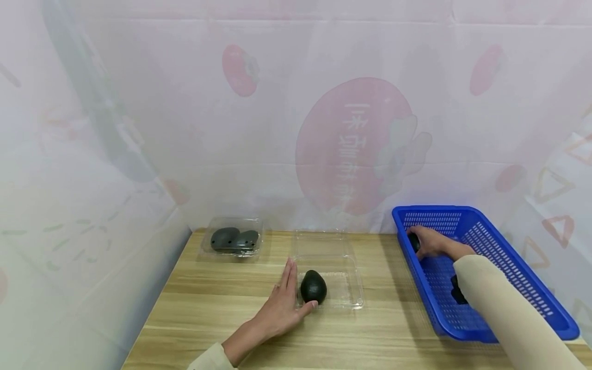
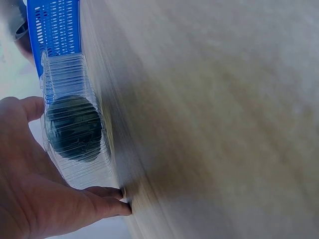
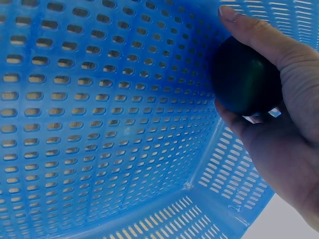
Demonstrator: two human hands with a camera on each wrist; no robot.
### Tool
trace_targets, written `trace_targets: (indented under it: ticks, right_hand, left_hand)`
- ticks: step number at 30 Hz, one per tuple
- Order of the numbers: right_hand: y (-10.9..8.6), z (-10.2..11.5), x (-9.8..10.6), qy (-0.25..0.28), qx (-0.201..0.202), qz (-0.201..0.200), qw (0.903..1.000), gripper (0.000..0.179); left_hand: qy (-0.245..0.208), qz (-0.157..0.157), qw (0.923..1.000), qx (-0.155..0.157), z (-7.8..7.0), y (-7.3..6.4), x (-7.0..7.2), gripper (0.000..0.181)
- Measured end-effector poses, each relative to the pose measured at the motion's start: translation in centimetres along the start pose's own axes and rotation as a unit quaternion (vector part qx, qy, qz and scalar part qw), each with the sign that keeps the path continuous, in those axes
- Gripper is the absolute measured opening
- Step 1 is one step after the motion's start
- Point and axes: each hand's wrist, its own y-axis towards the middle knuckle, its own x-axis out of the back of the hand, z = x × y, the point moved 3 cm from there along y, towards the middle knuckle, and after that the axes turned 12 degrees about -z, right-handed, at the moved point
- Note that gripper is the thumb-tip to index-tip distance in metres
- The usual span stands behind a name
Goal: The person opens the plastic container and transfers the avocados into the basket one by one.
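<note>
A dark green avocado (image 1: 313,288) lies in the left half of an open clear plastic clamshell box (image 1: 341,292), whose lid is folded back toward the wall. My left hand (image 1: 279,311) rests at the box's left side with its fingers straight along it and the thumb at the front edge. In the left wrist view the fingertips (image 2: 117,206) reach the tabletop beside the box. Inside the blue basket (image 1: 450,303), my right hand (image 1: 433,242) grips another avocado (image 3: 245,77) between thumb and fingers, close by the basket's wall.
At the back left of the wooden table (image 1: 208,303) stands a closed clear box (image 1: 257,226) with two avocados (image 1: 225,239) in it. A printed cloth wall (image 1: 277,154) rises right behind the table. The basket's tall slotted sides surround the right hand.
</note>
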Motion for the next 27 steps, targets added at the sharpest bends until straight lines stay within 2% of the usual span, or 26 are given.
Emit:
trace_targets:
  ticks: [10, 21, 27]
  right_hand:
    - [-0.3, 0.3, 0.5, 0.004, 0.006, -0.004, 1.0000, 0.082]
    - [-0.7, 0.8, 1.4, 0.029, 0.001, 0.016, 0.9994, 0.097]
    - [-1.1, 0.7, 2.1, 0.036, 0.011, 0.009, 0.9993, 0.096]
  left_hand:
    - [0.002, -0.003, 1.0000, -0.003, 0.2, 0.1, 0.0, 0.112]
    - [0.002, -0.001, 1.0000, 0.000, 0.4, 0.1, 0.0, 0.113]
    - [0.001, -0.001, 1.0000, -0.001, 0.3, 0.1, 0.1, 0.112]
